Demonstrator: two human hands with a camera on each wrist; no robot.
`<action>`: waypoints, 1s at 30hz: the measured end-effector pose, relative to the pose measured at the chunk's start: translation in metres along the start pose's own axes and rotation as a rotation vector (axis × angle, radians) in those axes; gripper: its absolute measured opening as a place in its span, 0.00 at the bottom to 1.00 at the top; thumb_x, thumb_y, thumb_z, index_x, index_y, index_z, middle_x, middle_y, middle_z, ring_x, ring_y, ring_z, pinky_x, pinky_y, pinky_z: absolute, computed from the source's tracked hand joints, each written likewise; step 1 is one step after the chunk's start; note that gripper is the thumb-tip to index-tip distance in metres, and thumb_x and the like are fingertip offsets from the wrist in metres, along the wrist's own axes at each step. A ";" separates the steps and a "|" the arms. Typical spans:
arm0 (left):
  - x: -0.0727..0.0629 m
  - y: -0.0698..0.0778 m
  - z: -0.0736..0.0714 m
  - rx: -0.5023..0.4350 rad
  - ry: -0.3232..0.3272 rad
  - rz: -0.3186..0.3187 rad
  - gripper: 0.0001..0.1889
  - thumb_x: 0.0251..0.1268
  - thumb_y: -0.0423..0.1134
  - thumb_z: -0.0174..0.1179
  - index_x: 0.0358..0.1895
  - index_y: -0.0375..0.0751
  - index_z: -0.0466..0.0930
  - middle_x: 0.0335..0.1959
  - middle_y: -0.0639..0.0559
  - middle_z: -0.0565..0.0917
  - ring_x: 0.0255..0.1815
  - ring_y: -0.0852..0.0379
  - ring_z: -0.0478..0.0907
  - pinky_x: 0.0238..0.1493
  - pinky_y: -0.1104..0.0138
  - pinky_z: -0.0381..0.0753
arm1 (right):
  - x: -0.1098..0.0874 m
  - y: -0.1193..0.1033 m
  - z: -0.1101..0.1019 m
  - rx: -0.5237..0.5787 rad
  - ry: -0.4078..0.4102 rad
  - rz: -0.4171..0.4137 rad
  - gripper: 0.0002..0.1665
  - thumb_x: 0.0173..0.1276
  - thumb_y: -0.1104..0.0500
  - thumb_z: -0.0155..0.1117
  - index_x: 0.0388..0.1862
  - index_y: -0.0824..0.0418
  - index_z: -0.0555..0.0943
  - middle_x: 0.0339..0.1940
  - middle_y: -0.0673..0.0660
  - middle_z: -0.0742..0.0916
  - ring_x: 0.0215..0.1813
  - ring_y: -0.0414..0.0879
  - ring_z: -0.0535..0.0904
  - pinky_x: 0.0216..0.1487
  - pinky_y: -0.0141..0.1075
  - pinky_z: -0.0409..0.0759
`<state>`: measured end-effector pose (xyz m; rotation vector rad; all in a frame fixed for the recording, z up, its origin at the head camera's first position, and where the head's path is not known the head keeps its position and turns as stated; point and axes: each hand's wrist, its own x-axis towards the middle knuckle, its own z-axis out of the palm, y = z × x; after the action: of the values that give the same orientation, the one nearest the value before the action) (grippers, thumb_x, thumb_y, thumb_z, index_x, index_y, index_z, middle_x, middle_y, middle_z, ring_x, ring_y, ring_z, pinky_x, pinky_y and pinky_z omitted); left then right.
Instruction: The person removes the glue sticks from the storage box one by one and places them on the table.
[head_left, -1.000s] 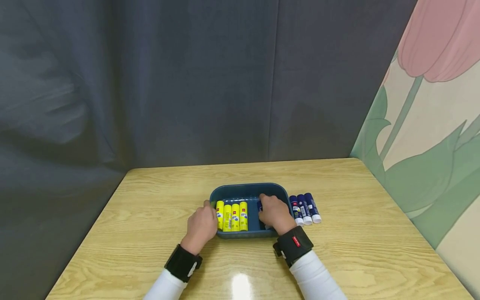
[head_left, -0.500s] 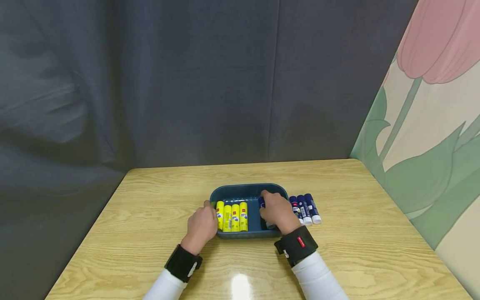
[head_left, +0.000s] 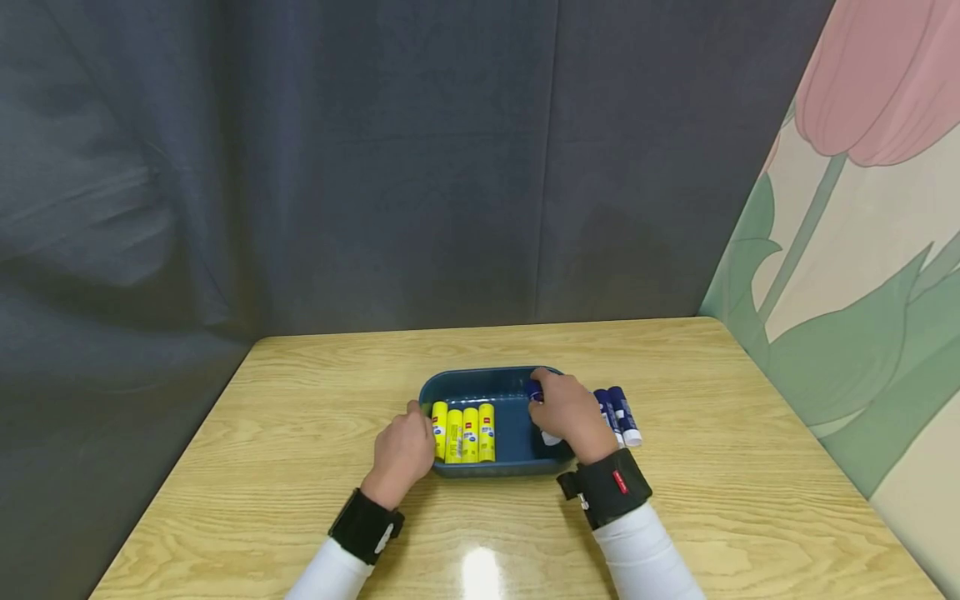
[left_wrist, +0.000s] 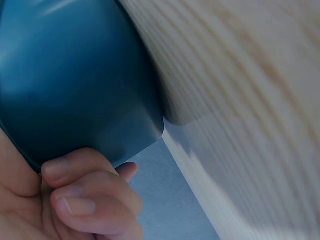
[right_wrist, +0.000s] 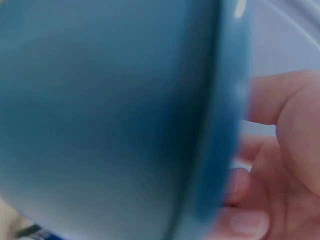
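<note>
A dark blue tray [head_left: 517, 469] stands on the table with several yellow glue sticks [head_left: 470, 435] side by side in its left half. My left hand [head_left: 405, 450] grips the tray's left end; in the left wrist view its fingers [left_wrist: 95, 200] are curled at the tray's corner. Over the tray's right end, my right hand [head_left: 573, 417] holds a dark blue glue stick [head_left: 535, 390] with a white lower end. The palm hides most of that stick. In the right wrist view the tray wall [right_wrist: 110, 110] covers the fingertips in part.
More dark blue glue sticks [head_left: 622, 415] lie on the table [head_left: 720, 467] just right of the tray, partly behind my right hand. A dark cloth [head_left: 420, 167] hangs behind the table. At the right is a wall [head_left: 847, 333] painted with a tulip.
My right hand has moved to the right and slightly away with the dark blue glue stick, now covering the nearest stick outside. My left hand and the tray have stayed put.
</note>
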<state>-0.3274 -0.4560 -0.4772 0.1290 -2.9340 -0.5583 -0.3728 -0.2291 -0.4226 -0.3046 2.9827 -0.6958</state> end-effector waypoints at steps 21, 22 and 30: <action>-0.001 0.000 -0.001 -0.012 -0.018 -0.008 0.19 0.65 0.41 0.38 0.49 0.26 0.63 0.14 0.49 0.67 0.10 0.57 0.65 0.10 0.67 0.61 | -0.004 0.026 -0.031 0.031 0.022 0.012 0.26 0.57 0.58 0.53 0.57 0.56 0.67 0.16 0.54 0.71 0.14 0.44 0.65 0.14 0.35 0.61; -0.001 0.000 -0.001 -0.013 -0.017 -0.007 0.19 0.65 0.41 0.38 0.49 0.26 0.63 0.14 0.49 0.67 0.10 0.58 0.65 0.10 0.67 0.61 | -0.004 0.027 -0.032 0.038 0.024 0.020 0.26 0.57 0.58 0.53 0.57 0.56 0.67 0.18 0.55 0.72 0.14 0.45 0.65 0.14 0.35 0.61; -0.002 0.001 -0.002 -0.009 -0.009 -0.009 0.18 0.65 0.41 0.38 0.46 0.27 0.64 0.14 0.49 0.67 0.10 0.58 0.65 0.10 0.67 0.61 | -0.004 0.044 -0.040 0.081 0.038 0.052 0.26 0.58 0.60 0.52 0.58 0.57 0.66 0.23 0.57 0.75 0.16 0.45 0.67 0.15 0.35 0.63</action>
<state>-0.3253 -0.4556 -0.4751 0.1389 -2.9407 -0.5741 -0.3806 -0.1724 -0.4064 -0.2101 2.9757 -0.8236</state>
